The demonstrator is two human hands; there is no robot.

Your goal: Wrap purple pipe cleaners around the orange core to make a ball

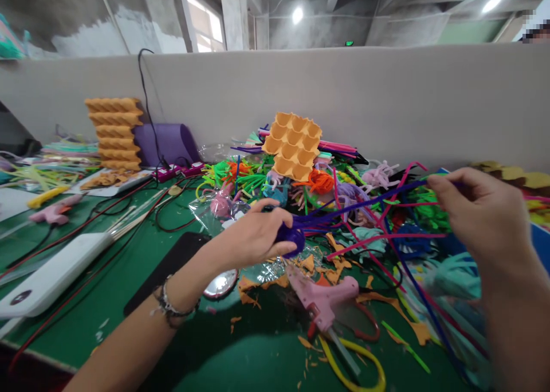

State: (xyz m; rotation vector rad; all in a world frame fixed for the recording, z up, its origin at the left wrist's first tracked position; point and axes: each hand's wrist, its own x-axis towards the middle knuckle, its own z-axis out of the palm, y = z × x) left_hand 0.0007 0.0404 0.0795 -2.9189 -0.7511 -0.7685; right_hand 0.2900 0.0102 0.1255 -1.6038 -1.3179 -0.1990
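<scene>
My left hand [253, 231] grips a dark purple pipe-cleaner bundle [294, 238] at its rounded knot. Long purple stems [365, 204] run up and right from the knot to my right hand [481, 220], which pinches the far end of one stem. Both hands hover above the green table [141, 289]. Under them lies a pink hot glue gun [322, 297] among orange felt scraps [335, 269]. A heap of coloured pipe cleaners [326, 180] lies just behind.
An orange foam tray [293, 144] leans on the heap. A stack of orange foam pieces [114, 131] and a purple box [165, 142] stand at back left. A white power strip [51, 277], cables, a second pink glue gun [54, 211] and yellow-handled scissors [356, 363] lie around. A grey partition [387, 94] backs the table.
</scene>
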